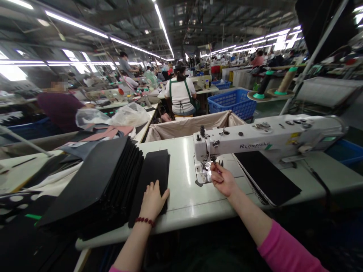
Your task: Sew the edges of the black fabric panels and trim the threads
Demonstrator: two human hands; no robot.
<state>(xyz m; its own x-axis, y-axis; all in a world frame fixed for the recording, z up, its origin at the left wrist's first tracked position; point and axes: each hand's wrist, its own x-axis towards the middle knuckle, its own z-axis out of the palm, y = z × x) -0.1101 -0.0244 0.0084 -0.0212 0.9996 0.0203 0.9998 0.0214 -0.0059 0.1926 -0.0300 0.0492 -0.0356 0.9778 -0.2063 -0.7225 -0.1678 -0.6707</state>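
My left hand (pixel 152 201), with a dark red bead bracelet at its wrist, lies flat with spread fingers on a low stack of black panels (pixel 155 166). A taller pile of black panels (pixel 113 177) stands just left of it. My right hand (pixel 222 180) is at the needle area of a white sewing machine (pixel 241 138), its fingers pinched together beside the presser foot. Whatever is between those fingers is too small to make out. More black panels (pixel 266 175) lie under the machine arm, right of my right hand.
Behind the pale tabletop (pixel 181 189) is a fabric-lined bin (pixel 187 126). A blue basket (pixel 232 102) and thread cones (pixel 265 84) are farther back. Cloth pieces and clear plastic (pixel 127 114) lie at the left. Several people sit or stand in the background.
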